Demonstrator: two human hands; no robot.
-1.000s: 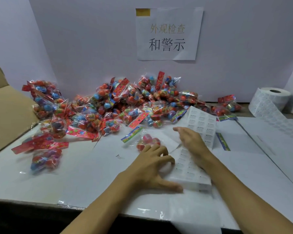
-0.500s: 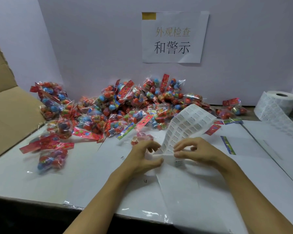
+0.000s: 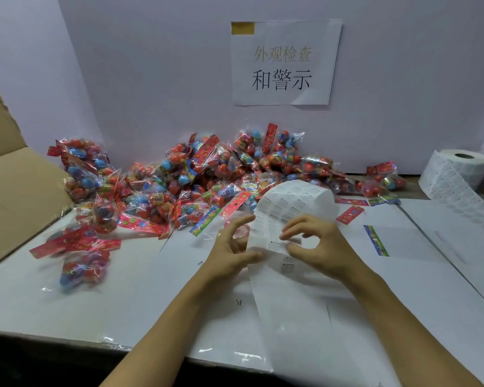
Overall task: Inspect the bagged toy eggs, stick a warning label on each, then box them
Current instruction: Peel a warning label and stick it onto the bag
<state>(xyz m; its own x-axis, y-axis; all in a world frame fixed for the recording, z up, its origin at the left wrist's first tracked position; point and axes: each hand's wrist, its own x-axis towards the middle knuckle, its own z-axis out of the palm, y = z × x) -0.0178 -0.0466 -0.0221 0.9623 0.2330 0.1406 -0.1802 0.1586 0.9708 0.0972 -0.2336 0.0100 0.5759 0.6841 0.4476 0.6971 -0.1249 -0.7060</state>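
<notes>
Label strip (image 3: 284, 219): thin, floppy, light | left hand (image 3: 229, 254) pinches its edge | right hand (image 3: 317, 247) pinches one sticker | peel from a corner, likely curls.

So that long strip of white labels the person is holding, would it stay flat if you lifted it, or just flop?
Probably flop: the label strip already arches over above the hands and trails limp down the table. It looks thin and light, since the left hand and right hand hold it with fingertips only. It would likely crease if gripped hard.

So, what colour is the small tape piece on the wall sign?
Yellow-gold tape, at the sign's top-left corner; head view.
</notes>
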